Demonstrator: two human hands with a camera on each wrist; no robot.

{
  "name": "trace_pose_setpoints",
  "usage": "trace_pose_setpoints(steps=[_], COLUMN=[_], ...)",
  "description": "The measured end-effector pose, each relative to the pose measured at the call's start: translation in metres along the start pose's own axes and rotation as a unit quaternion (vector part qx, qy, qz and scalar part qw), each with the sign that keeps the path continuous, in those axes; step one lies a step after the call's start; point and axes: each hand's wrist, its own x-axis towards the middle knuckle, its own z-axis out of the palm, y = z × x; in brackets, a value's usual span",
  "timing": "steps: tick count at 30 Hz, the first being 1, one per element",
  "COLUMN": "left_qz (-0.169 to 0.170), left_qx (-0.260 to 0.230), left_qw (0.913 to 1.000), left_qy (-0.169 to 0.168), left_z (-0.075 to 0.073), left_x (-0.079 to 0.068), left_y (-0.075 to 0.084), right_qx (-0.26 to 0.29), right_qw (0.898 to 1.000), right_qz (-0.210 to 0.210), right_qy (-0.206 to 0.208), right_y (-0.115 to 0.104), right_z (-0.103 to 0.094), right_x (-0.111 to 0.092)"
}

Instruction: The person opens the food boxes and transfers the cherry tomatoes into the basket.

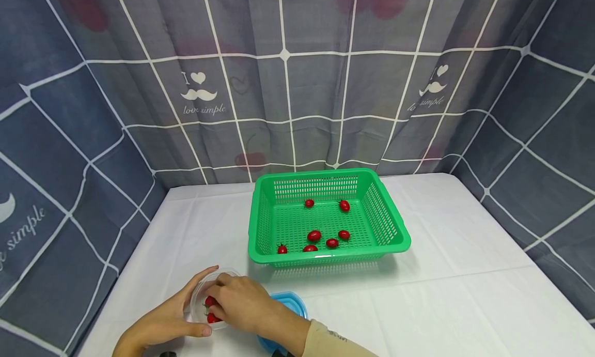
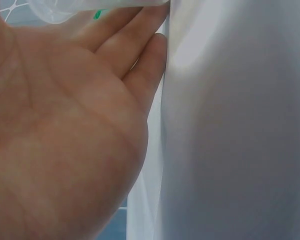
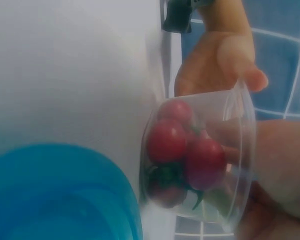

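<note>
A clear round plastic tub (image 1: 197, 300) stands at the front left of the table, with several red cherry tomatoes (image 3: 167, 141) inside. My left hand (image 1: 165, 315) holds the tub from its left side, thumb at the near rim and fingers along the far wall. From the right, my right hand (image 1: 244, 303) reaches in over the rim. Its curled fingers pinch a cherry tomato (image 1: 210, 301) among the others; the fingertips are partly hidden. In the left wrist view, the left palm (image 2: 65, 130) lies beside the tub's lower edge.
Behind the hands stands a green plastic basket (image 1: 395, 241) with several loose cherry tomatoes (image 1: 314, 236) on its floor. A blue round container (image 1: 294, 301) sits beside the tub, partly under the right forearm. White cloth (image 1: 446, 305) covers the table, and grey checked curtains (image 1: 316, 88) enclose it.
</note>
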Motion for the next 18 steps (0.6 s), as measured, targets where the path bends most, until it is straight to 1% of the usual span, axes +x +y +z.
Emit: trace_pose_setpoints(steps=[5, 10, 15, 18], left_qz=[-0.013, 0.0, 0.002, -0.009], left_qx=[0.001, 0.022, 0.035, 0.027], left_qw=[0.9999, 0.9998, 0.9994, 0.9996], left_qy=[-0.007, 0.001, 0.006, 0.001], left_z=[-0.0011, -0.0018, -0.0012, -0.0003], left_x=[0.0003, -0.0008, -0.0014, -0.0007], left_y=[0.0015, 0.0019, 0.0014, 0.0018], right_qx=[0.019, 0.047, 0.048, 0.043], right_qw=[1.0, 0.999, 0.999, 0.999], right_qz=[-0.003, -0.013, -0.015, -0.011], right_qy=[-0.005, -0.007, -0.013, -0.02], right_y=[0.0012, 0.0013, 0.0004, 0.0002], right_z=[-0.0001, -0.0005, -0.0012, -0.0018], right_x=[0.0006, 0.0026, 0.0029, 0.0019])
